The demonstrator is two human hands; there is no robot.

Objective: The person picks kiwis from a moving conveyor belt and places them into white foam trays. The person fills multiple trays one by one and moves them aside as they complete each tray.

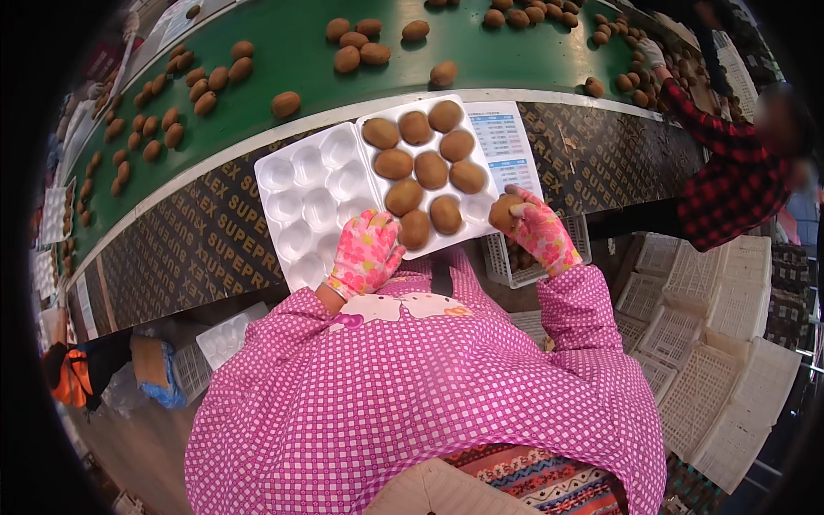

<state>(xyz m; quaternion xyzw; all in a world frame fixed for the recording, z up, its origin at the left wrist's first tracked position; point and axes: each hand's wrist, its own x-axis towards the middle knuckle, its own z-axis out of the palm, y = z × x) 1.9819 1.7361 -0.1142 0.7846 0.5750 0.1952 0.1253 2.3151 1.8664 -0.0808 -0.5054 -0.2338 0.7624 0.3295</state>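
In front of me lies a white plastic tray with moulded cups, in two joined halves. Kiwifruit point(430, 170) sit in most cups of the right half point(484, 226); one cup point(476, 208) at its near right corner holds none. The left half point(317, 205) has bare cups, some hidden under my left hand point(364, 252). That hand, in a pink floral glove, rests palm down by the fold, thumb apart, beside the nearest kiwifruit point(414, 230). My right hand point(544, 233), gloved alike, grips a kiwifruit point(504, 212) just off the tray's right edge.
Behind the tray runs a green conveyor belt point(309, 90) with scattered kiwifruit point(362, 46) and a pale rim. A printed sheet point(515, 148) lies partly under the tray. Below my right hand stands a white plastic crate point(529, 278). A co-worker's checked sleeve point(702, 112) reaches in at right, near stacked crates point(692, 386).
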